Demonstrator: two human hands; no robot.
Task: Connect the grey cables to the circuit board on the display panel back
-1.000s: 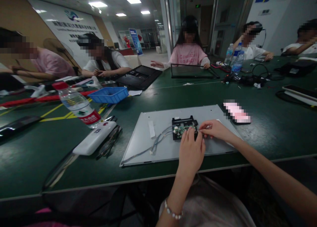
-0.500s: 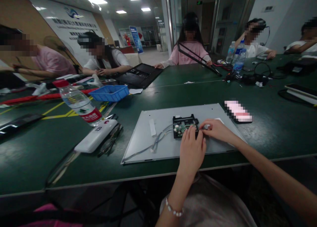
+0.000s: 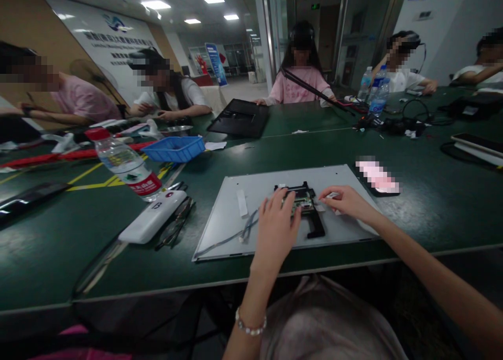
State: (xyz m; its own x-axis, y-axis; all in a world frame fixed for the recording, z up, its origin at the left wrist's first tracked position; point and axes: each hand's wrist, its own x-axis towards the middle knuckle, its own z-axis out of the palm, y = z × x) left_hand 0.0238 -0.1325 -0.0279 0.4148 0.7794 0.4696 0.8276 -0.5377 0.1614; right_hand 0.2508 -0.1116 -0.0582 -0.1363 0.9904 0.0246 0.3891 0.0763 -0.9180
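Note:
A flat grey panel point(image 3: 220, 213) lies on the table with a black plastic bracket point(image 3: 316, 226) on its middle. The bracket carries a green circuit board point(image 3: 303, 203), partly covered by fingers. My left hand point(image 3: 277, 224) rests over the left part of the bracket and board, fingers spread. Just right of the bracket, my right hand point(image 3: 348, 203) has thumb and forefinger pinched on a small whitish piece, too small to name. Thin grey cables point(image 3: 223, 240) run from beneath my left hand to the panel's lower left corner. A white strip point(image 3: 242, 203) lies on the panel.
Left of the panel are a white power bank point(image 3: 153, 217), glasses point(image 3: 176, 224) and a red-capped water bottle point(image 3: 131, 166). A blue tray point(image 3: 175, 149) stands behind them. A phone point(image 3: 377, 176) lies right of the panel. Across the table, a person holds a black panel point(image 3: 239, 119).
My left hand has moved left across the board, uncovering the bracket's lower right arm. My right hand stays beside the bracket. Across the table, the black panel has shifted right.

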